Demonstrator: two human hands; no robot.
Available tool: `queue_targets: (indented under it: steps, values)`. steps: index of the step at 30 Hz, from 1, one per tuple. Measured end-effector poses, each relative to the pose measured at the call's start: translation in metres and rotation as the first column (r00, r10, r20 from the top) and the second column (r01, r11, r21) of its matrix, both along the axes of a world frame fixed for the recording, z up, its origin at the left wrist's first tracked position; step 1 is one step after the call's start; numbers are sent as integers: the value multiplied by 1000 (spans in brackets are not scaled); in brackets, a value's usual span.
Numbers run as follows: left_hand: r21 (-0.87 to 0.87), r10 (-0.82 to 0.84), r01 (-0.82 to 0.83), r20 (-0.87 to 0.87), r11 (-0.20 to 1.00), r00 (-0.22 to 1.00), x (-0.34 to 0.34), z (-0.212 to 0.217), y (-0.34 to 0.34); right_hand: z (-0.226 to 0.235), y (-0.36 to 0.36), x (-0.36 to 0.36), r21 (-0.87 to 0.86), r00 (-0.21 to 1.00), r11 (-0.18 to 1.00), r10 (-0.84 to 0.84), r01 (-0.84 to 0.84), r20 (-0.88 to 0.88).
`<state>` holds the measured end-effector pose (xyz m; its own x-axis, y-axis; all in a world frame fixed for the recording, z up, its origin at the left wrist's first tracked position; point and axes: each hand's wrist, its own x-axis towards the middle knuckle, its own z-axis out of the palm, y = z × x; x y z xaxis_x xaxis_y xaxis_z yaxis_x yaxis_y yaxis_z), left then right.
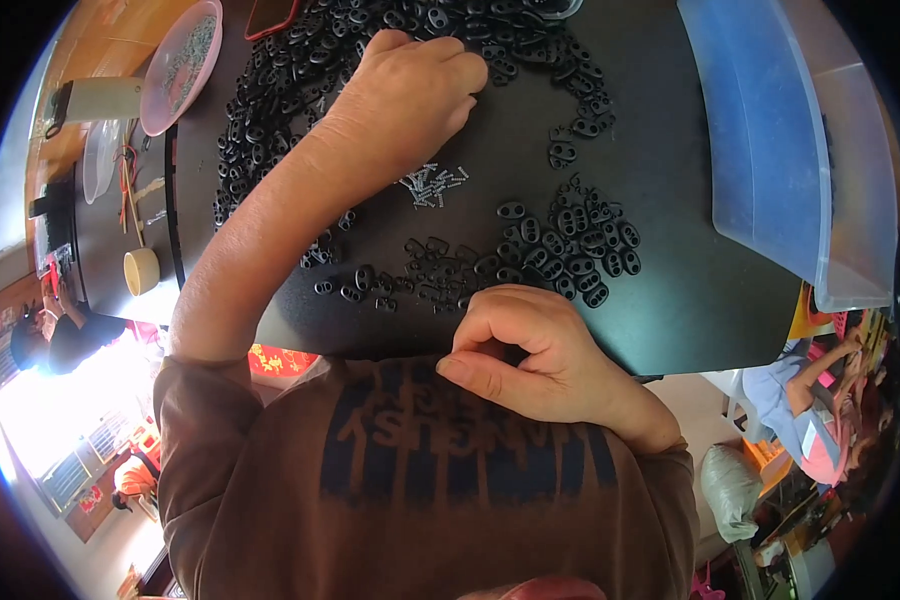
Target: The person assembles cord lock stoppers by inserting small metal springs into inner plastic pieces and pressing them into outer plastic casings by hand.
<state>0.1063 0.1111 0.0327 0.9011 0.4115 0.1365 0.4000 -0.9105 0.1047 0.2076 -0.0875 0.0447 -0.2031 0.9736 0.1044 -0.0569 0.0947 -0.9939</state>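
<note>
Left hand (410, 95): curled shut over the big pile of black plastic parts (300, 70), far on the bench (690, 300).
Right hand (530, 350): closed at the near edge; contents cannot be told.
Screws (432, 186): best picked singly, between the hands.

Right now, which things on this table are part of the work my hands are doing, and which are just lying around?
In use: left hand on the big heap of black plastic pieces; small screws; smaller pile of black pieces; right hand.

Lying about: pink bowl; clear plastic bin; tape roll.
</note>
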Motion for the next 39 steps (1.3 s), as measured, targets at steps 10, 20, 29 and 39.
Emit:
queue_targets:
  steps: [10, 20, 29, 39]
  values:
    - [-105, -45, 48, 30, 993, 999, 6, 3, 6, -6, 5, 1, -27, 1000, 1000, 10, -11, -19]
    - [-763, 434, -72, 284, 642, 855, -42, 33, -46, 3, 5, 7, -71, 976, 975, -208, 212, 64]
    - [-911, 370, 172, 317, 375, 873, -91, 24, -120, 13, 67, 28, 188, 723, 950, -313, 251, 617]
    - [-850, 338, 289, 455, 440, 824, -107, 15, -117, 3, 93, 14, 324, 441, 925, -212, -197, 872]
